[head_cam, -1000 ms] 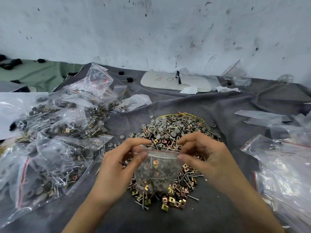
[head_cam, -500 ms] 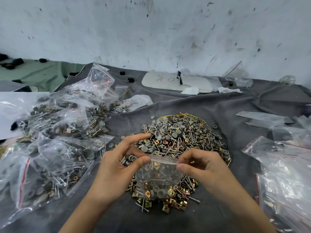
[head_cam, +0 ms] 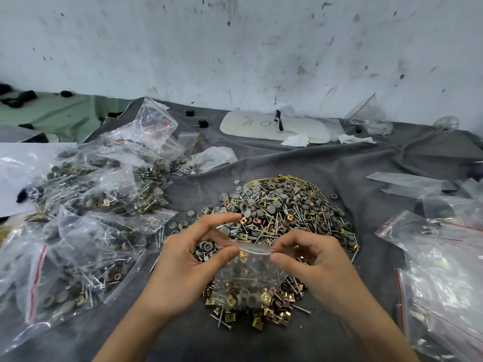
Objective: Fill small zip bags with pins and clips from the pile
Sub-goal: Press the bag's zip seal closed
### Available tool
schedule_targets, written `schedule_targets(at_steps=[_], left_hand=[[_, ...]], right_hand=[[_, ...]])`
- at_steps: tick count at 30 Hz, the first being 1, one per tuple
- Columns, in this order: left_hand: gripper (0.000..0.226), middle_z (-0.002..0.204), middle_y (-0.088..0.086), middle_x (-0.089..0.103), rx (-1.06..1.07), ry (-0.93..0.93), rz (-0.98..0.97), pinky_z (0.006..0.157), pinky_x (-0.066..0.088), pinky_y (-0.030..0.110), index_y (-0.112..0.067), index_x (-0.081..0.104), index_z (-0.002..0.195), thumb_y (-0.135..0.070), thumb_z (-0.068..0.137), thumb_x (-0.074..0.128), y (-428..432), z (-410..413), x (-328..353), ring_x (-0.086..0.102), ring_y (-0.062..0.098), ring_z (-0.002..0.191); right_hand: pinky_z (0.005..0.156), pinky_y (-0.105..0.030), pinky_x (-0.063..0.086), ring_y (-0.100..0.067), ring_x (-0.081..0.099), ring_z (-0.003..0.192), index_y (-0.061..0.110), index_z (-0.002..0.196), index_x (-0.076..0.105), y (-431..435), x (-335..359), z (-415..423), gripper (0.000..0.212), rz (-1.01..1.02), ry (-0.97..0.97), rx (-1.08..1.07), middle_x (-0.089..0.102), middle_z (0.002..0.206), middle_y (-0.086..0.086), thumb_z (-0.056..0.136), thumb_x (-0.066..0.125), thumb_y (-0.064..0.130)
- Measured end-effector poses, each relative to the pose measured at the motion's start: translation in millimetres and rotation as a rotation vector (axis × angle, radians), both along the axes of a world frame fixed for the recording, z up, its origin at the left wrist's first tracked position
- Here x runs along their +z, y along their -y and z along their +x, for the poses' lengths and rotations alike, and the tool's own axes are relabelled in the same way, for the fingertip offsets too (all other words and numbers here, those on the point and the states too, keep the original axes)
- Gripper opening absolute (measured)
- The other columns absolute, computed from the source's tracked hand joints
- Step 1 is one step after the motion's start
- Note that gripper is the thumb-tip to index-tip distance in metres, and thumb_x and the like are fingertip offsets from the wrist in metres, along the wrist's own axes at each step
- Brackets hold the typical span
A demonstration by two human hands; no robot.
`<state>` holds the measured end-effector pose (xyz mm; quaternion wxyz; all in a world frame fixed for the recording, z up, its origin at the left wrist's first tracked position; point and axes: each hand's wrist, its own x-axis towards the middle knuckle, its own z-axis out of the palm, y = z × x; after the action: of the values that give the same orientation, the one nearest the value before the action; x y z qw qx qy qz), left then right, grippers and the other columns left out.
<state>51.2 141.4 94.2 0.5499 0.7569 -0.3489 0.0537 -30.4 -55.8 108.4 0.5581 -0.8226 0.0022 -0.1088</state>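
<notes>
Bag (head_cam: 248, 273), clear, upright above near edge of pile (head_cam: 282, 212), mouth up, zip strip (head_cam: 254, 250) running left to right, long axis vertical. Top corners pinched: left by left hand (head_cam: 183, 267), right by right hand (head_cam: 316, 262). Pins (head_cam: 241, 279), gold clips (head_cam: 231, 299), grey caps (head_cam: 253, 300) inside, settled low.

Held side by side, the left hand (head_cam: 187, 265) and right hand (head_cam: 315, 262) each pinch a top corner of one zip bag (head_cam: 248, 276).

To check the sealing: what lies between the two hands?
In the head view, a small clear plastic zip bag holding pins and clips spans the gap; the left hand and right hand pinch its top edge.
</notes>
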Motion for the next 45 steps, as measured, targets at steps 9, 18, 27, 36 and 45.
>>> schedule_targets(at_steps=[9,18,27,36,45], left_hand=[[0.049,0.087,-0.018,0.070,-0.050,0.047,-0.005,0.086,0.044,0.010,-0.043,0.054,0.128,-0.039,0.081,0.067,3,-2,0,0.068,0.002,0.090],[0.054,0.095,-0.019,0.069,-0.050,0.029,-0.007,0.087,0.045,0.011,-0.046,0.054,0.128,-0.026,0.081,0.073,9,-1,-4,0.067,0.005,0.095],[0.054,0.089,-0.015,0.067,-0.077,0.037,-0.004,0.082,0.046,0.010,-0.051,0.052,0.128,-0.028,0.082,0.067,13,-6,-2,0.067,0.009,0.090],[0.068,0.091,-0.015,0.065,-0.069,0.021,0.000,0.083,0.045,0.010,-0.053,0.048,0.129,-0.012,0.080,0.072,20,-10,-6,0.065,0.009,0.091],[0.063,0.089,-0.013,0.065,-0.057,-0.001,-0.043,0.084,0.045,0.011,-0.053,0.046,0.132,-0.026,0.082,0.072,18,-6,-6,0.066,0.010,0.090]], right_hand=[[0.061,-0.010,0.047,-0.001,0.066,0.070,0.022,0.075,0.070,-7,1,1,0.021,0.036,0.012,0.000,0.071,0.077,0.010,0.077,0.073,0.001],[0.056,-0.008,0.044,0.002,0.063,0.064,0.022,0.074,0.066,-13,2,1,0.023,0.049,0.015,-0.018,0.068,0.072,0.014,0.080,0.070,0.000],[0.056,-0.010,0.044,-0.002,0.061,0.063,0.027,0.071,0.066,-15,-1,1,0.026,0.001,0.070,-0.051,0.066,0.073,0.012,0.075,0.075,0.003],[0.060,-0.015,0.049,-0.008,0.064,0.070,0.027,0.073,0.068,-17,-2,2,0.026,-0.053,0.110,-0.072,0.067,0.076,0.007,0.074,0.076,0.003],[0.056,-0.012,0.049,-0.005,0.067,0.063,0.024,0.069,0.069,-15,-5,3,0.013,0.106,0.062,-0.058,0.071,0.072,0.006,0.070,0.079,0.015]])
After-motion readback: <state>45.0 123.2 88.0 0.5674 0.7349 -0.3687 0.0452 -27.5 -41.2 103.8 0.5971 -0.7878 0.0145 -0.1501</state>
